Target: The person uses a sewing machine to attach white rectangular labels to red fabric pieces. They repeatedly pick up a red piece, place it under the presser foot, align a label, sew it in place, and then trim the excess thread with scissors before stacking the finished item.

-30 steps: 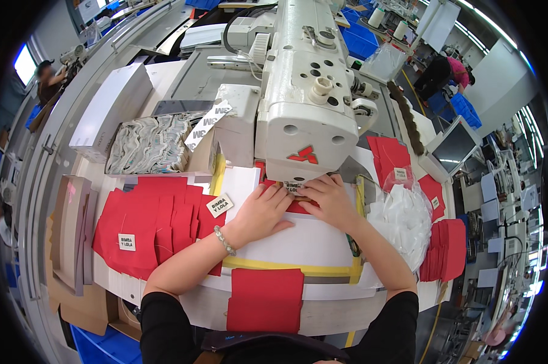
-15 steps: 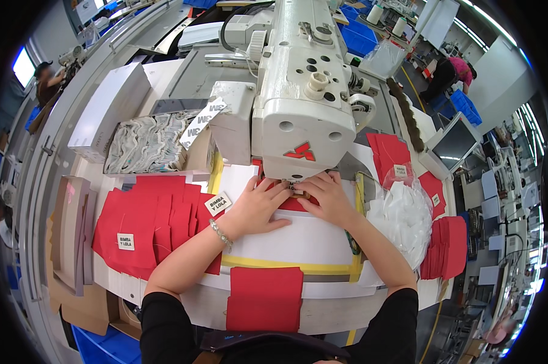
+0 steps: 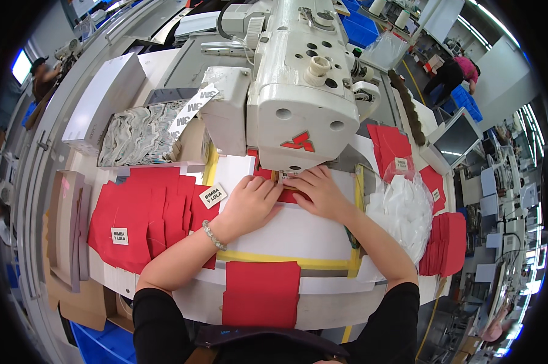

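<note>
A white sewing machine head (image 3: 307, 130) stands over a red fabric piece (image 3: 293, 197). On that piece, a white label with dark print (image 3: 288, 174) lies under the machine. My right hand (image 3: 323, 193) reaches in from the right, its index fingertip on the label and its thumb on the red fabric. Left of the label, my left hand (image 3: 248, 205) rests with loosely bent fingers at the fabric's edge, holding nothing I can see. A beaded bracelet (image 3: 214, 235) circles my left wrist. White sheeting edged with yellow tape (image 3: 280, 262) lies below both hands.
Red pieces (image 3: 137, 209) spread at left, some bearing labels. A red stack (image 3: 260, 295) lies at the front edge, another (image 3: 447, 242) at right. An open box of labels (image 3: 143, 139), a clear bag of white pieces (image 3: 401, 215) and a screen (image 3: 457, 141) surround the work.
My left hand has drawn back slightly to the left and nearer me, off the label. The right hand stays at the label, which now shows more.
</note>
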{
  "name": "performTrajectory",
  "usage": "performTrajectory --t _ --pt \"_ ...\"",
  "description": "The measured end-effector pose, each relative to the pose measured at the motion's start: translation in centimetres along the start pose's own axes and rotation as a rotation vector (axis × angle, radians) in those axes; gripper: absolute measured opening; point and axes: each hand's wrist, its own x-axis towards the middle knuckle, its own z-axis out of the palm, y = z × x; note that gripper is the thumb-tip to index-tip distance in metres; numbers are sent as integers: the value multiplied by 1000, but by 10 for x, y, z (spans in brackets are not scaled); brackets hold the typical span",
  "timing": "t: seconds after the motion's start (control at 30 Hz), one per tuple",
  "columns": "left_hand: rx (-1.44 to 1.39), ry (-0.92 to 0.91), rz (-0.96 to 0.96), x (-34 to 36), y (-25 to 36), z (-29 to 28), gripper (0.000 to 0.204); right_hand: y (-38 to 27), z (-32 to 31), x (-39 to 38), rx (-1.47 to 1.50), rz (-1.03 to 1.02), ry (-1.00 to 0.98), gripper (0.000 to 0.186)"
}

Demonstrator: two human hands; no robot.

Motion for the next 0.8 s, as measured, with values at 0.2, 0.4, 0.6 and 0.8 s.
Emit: performTrajectory --t 0.2,0.4,0.6,0.8 --pt "78 64 -116 2 -11 -4 55 -1 1 1 -19 44 -49 39" --pt "70 49 -126 2 -11 -6 54 -1 2 2 50 113 -21 36" --pt "77 47 -118 2 -13 -5 54 -3 1 5 65 111 -27 36" --pt "88 67 -99 1 -14 -5 54 -5 3 3 37 68 -4 35"
